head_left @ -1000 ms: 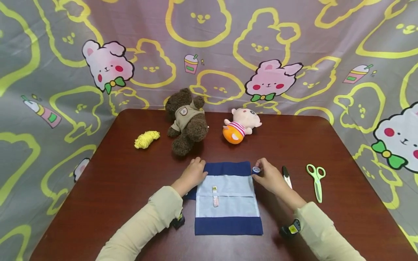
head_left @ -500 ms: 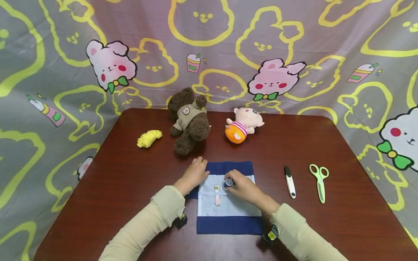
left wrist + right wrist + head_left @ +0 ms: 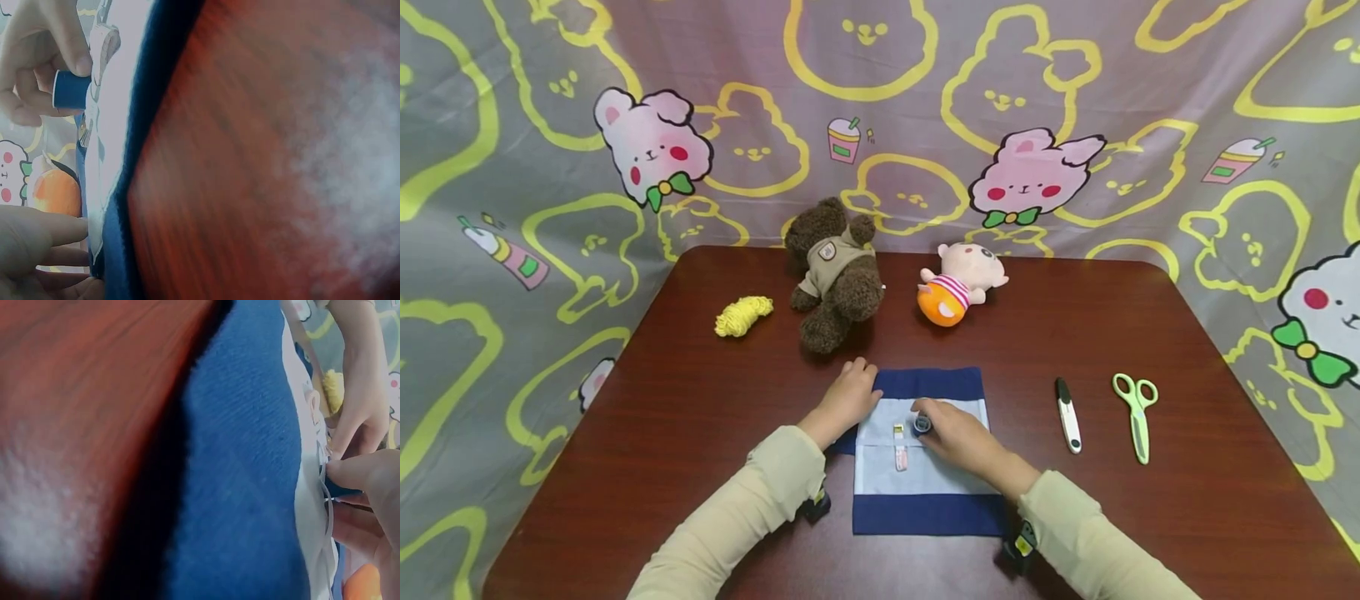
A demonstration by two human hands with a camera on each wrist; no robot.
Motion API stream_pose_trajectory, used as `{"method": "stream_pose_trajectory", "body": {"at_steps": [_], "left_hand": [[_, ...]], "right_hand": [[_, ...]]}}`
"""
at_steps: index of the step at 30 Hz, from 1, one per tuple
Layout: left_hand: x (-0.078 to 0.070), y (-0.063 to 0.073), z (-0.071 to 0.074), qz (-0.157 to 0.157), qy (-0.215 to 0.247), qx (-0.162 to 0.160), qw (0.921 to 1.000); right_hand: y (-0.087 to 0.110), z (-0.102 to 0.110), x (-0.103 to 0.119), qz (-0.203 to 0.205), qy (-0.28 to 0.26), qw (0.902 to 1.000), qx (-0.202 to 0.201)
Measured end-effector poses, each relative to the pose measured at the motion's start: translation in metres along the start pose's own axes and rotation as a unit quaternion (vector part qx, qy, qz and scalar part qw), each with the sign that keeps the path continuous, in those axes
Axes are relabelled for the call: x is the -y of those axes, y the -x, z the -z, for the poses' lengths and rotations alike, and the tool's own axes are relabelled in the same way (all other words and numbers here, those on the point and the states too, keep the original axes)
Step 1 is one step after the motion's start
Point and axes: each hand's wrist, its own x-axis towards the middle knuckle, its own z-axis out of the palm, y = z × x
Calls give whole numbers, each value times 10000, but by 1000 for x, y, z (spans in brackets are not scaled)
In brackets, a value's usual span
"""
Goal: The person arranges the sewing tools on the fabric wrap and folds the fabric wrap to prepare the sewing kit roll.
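Observation:
A cloth piece point(image 3: 925, 515), light blue in the middle with navy bands at both ends, lies flat on the table. My right hand point(image 3: 966, 437) holds a blue thread spool point(image 3: 922, 424) over its light middle; the spool's pale rim shows in the left wrist view point(image 3: 72, 89). A small strip point(image 3: 901, 457) with a yellowish metal end and a pink part lies just left of the spool. At the cloth's upper left edge rests my left hand point(image 3: 848, 400), thumb over the border, nearly straight fingers touching the fabric in the left wrist view.
A brown teddy bear point(image 3: 842, 279) and a pale plush toy in orange point(image 3: 958, 283) lie at the back. Yellow yarn point(image 3: 743, 317) sits at the left. Right of the cloth lie a black-and-white cutter point(image 3: 1068, 417) and green scissors point(image 3: 1138, 421). A patterned curtain point(image 3: 880, 117) hangs behind the table.
My right hand has carried the spool left from beside the cloth's right edge to over its middle, then barely moved. My left hand has stayed at the upper left edge.

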Motion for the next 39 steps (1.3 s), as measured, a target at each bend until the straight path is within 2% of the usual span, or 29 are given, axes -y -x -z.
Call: {"method": "stream_pose_trajectory", "body": {"at_steps": [5, 10, 13, 18, 21, 24, 29, 32, 39], "left_hand": [[1, 0, -1, 21, 1, -49, 10000], [1, 0, 0, 42, 5, -71, 10000], [0, 0, 0, 39, -5, -61, 10000], [0, 0, 0, 13, -46, -56, 10000], [-1, 0, 1, 12, -50, -35, 10000], [-2, -1, 1, 15, -43, -29, 10000], [-1, 0, 1, -11, -53, -99, 9999], [-1, 0, -1, -47, -78, -135, 9999], [0, 0, -2, -42, -76, -137, 9999]], "right_hand": [[2, 3, 0, -349, -552, 9977, 181], [4, 6, -4, -694, -1506, 9853, 402], [5, 6, -5, -833, -1740, 9799, 499], [6, 3, 3, -718, -1100, 9897, 562], [6, 0, 9, -799, -662, 9932, 525], [8, -3, 12, -778, -293, 9962, 272], [11, -9, 12, -460, 323, 9982, -230], [12, -11, 11, -334, 429, 9978, -378], [13, -12, 10, -327, 181, 9980, -511]]}}
